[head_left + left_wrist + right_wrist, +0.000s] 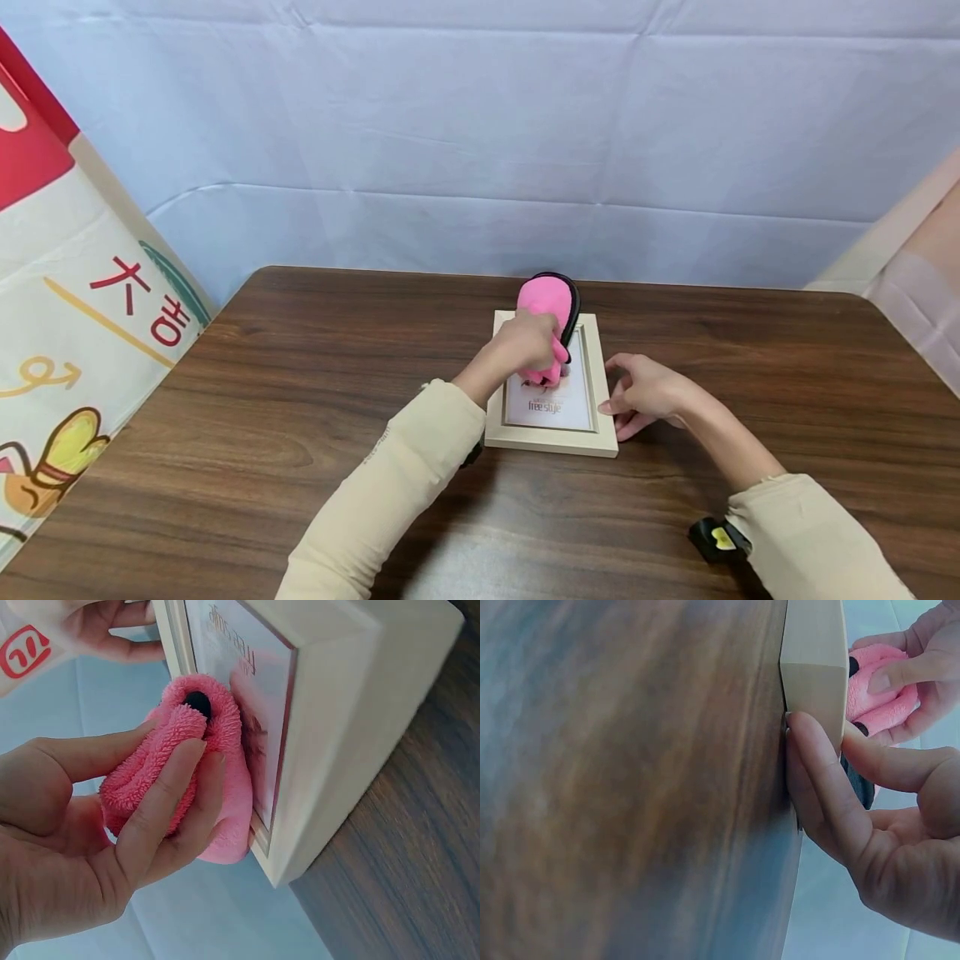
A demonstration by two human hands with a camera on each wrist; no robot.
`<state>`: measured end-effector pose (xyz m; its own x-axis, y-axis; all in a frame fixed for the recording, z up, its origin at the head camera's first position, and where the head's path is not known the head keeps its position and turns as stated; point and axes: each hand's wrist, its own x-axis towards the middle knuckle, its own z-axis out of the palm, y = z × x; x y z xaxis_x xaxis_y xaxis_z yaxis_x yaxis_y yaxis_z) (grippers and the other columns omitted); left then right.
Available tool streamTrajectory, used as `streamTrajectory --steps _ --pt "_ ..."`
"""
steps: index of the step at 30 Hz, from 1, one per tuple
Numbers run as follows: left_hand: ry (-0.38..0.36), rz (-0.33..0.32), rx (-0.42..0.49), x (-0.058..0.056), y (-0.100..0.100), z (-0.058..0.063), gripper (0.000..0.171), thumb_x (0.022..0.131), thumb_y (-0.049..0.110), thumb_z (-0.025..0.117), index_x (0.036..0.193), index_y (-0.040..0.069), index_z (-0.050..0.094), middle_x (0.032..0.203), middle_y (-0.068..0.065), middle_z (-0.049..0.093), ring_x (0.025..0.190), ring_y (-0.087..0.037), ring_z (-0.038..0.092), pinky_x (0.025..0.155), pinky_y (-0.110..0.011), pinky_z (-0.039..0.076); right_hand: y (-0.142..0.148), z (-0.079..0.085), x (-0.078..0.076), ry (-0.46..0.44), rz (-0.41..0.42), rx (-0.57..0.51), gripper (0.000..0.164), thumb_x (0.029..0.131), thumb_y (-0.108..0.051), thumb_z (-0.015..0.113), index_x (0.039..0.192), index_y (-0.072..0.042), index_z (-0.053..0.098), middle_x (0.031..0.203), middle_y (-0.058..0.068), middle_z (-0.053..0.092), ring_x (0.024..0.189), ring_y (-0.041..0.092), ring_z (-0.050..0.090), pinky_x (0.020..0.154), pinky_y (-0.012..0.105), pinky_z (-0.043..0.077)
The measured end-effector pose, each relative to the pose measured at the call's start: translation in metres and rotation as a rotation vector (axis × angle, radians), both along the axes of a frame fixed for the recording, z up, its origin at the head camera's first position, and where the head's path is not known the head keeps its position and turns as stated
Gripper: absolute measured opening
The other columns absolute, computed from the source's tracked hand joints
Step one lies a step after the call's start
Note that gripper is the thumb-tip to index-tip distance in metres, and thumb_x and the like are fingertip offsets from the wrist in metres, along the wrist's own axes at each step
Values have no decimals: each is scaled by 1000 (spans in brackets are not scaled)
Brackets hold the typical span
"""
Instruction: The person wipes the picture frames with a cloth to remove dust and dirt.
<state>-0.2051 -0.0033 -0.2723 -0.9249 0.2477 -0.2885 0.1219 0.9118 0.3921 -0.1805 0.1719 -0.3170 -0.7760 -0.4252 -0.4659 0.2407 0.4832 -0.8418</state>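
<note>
A cream picture frame [551, 440] lies flat on the table, face up, with "free style" printed on its insert. My left hand [527, 340] grips a bunched pink terry cloth [542, 296] with black edging against the glass, over the frame's far half. In the left wrist view, thumb and fingers pinch the folded cloth [150, 776]. At the frame's right side, my right hand [652, 390] holds the edge. The right wrist view has its thumb on the rim and its fingers along the outer side [814, 690]. Part of the print is hidden under the cloth.
The dark wood-grain table [300, 400] reaches a pale cloth backdrop [480, 125] at its far edge. On the left hangs a printed sheet [82, 333] with red characters. A black strap device [718, 540] sits at my right sleeve.
</note>
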Motion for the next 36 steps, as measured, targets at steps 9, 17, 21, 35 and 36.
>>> streamTrajectory --steps 9,17,21,35,36 --pt "8 29 -74 -1 -16 3 17 79 7 64 94 15 61 103 -10 51 87 -21 47 47 -18 47 0 1 0 7 2 15 65 84 8 58 133 11 16 74 15 55 60 21 59 59 37 56" --pt "-63 98 69 -1 -35 7 26 76 2 69 99 9 58 92 0 59 82 -19 54 50 -22 52 0 2 0 3 5 15 64 85 7 57 132 11 16 75 15 55 60 20 59 59 37 56" --pt "-100 123 119 -3 -45 9 34 73 0 72 102 7 55 82 7 64 62 -14 59 50 -22 53 1 3 0 2 8 23 64 85 6 58 133 11 16 75 15 55 61 20 59 59 37 56" --pt "-69 105 136 1 -77 11 28 77 -6 59 103 5 54 89 6 66 61 -13 61 51 -24 53 2 2 -1 0 17 19 64 85 6 58 132 11 16 74 15 55 61 21 59 59 37 56" --pt "-74 108 138 1 -78 10 27 77 -7 60 102 4 54 89 6 66 61 -13 61 51 -24 53 2 2 -1 0 18 21 64 85 6 58 132 11 16 74 15 55 61 21 59 59 37 56"
